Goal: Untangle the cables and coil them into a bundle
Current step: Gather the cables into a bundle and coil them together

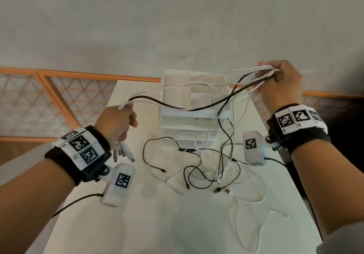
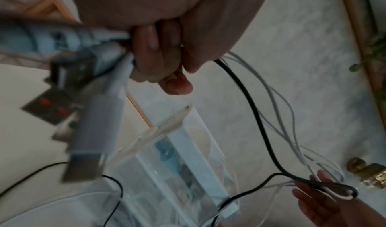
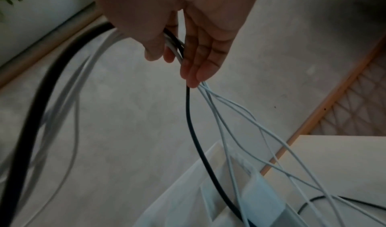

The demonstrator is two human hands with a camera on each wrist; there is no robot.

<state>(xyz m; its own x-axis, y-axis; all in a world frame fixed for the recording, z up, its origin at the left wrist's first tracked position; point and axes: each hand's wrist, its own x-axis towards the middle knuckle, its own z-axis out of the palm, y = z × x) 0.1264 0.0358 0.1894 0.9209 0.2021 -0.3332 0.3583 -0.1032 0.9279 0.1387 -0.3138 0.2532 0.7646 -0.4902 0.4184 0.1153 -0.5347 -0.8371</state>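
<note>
White and black cables (image 1: 177,104) hang in a slack span between your two raised hands, above the white table (image 1: 137,224). Your left hand (image 1: 116,122) is fisted round the gathered strands near their plug ends; the USB plugs (image 1: 123,151) dangle below the fist, and the left wrist view shows the fingers (image 2: 154,52) curled tight, plugs (image 2: 83,115) sticking out on one side and cables (image 2: 256,108) on the other. A black band with printed markers (image 1: 80,147) sits on that wrist, with a white camera unit (image 1: 118,185) under it.

Midway, the span passes over a clear plastic drawer organiser (image 1: 187,120) standing at the far part of the table. In front of it, loose black and white cable tails (image 1: 206,167) lie tangled on the tabletop, several rising to the held bundle. One thin white lead (image 1: 254,200) loops out toward the near right edge.

Your right hand (image 1: 279,84) is held higher than the left and pinches a bend of the same strands. The right wrist view shows the thumb and forefinger closed on them while the other fingers (image 3: 200,65) lie nearly straight alongside; one black cable (image 3: 194,131) and several white ones (image 3: 240,123) fan out below. How many cables are held, I cannot tell. Behind the table runs an orange-framed lattice panel (image 1: 49,100).
</note>
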